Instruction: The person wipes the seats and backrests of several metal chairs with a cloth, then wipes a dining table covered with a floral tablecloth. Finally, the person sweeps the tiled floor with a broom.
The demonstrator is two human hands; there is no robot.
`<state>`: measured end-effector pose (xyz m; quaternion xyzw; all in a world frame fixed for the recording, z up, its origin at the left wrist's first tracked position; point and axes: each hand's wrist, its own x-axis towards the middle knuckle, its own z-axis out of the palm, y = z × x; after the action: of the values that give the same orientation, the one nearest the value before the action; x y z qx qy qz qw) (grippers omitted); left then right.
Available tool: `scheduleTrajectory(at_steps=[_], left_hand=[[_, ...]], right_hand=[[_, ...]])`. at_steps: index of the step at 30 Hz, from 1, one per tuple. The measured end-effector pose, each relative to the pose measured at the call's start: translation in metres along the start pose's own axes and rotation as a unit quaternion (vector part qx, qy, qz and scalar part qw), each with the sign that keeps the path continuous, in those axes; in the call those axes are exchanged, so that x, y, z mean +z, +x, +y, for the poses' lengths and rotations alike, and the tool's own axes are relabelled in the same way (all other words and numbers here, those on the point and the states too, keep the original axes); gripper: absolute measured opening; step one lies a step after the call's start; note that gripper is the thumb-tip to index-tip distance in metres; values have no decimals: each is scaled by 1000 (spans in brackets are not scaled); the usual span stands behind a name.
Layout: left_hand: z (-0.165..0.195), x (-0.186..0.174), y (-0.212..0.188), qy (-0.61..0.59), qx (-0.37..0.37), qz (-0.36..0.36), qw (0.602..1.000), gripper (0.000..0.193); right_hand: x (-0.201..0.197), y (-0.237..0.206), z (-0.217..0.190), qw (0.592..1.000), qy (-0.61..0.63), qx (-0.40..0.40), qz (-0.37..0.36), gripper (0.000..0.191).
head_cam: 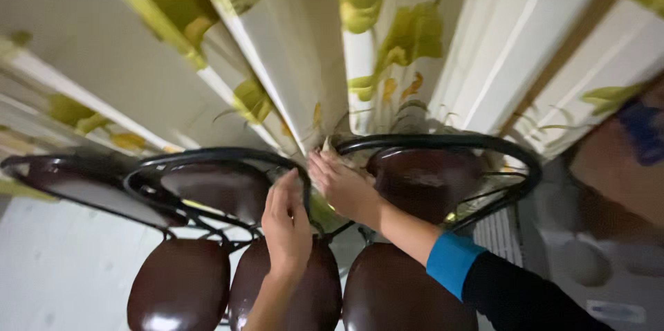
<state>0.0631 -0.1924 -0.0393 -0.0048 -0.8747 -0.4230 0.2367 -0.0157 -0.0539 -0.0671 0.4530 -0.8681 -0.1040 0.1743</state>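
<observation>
The left hand (286, 224) is raised between two chairs, its fingers held loosely together and nearly straight, the tips resting on the black metal frame of the middle chair (220, 189) at the right edge of its backrest; it grips nothing that can be made out. The right hand (344, 186) — on an arm in a dark sleeve with a blue cuff (451, 262) — reaches across to the left edge of the right chair (429, 179), fingers extended and close together, pressed against the curved frame where the curtain (311, 61) comes down to meet it; whether the fingertips pinch the cloth or only touch it cannot be told. The curtain is pale with yellow-green leaf prints and hangs in folds directly behind the chair backs. Three chairs stand in a row, each with a glossy dark-brown seat and an oval brown back pad inside a black loop; a third chair (76, 182) is at the far left, well apart from both hands.
</observation>
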Motion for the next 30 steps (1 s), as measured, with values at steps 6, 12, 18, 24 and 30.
scheduleTrajectory(at_steps=[6,12,18,24,30], left_hand=[[-34,-41,-39,2,-132,-23,991,40],[-49,-66,-53,11,-129,-20,991,37],[-50,-55,-50,-21,-145,-60,987,40],[-43,-28,-42,-15,-86,-86,992,35],[-19,9,-29,-11,26,-77,997,38]], right_hand=[[59,-5,-35,995,22,-58,72,59],[70,-11,-19,977,-183,-110,14,57],[65,-30,1,991,-115,-29,63,68],[55,-55,9,992,57,7,115,39],[29,-141,57,980,-4,117,162,38]])
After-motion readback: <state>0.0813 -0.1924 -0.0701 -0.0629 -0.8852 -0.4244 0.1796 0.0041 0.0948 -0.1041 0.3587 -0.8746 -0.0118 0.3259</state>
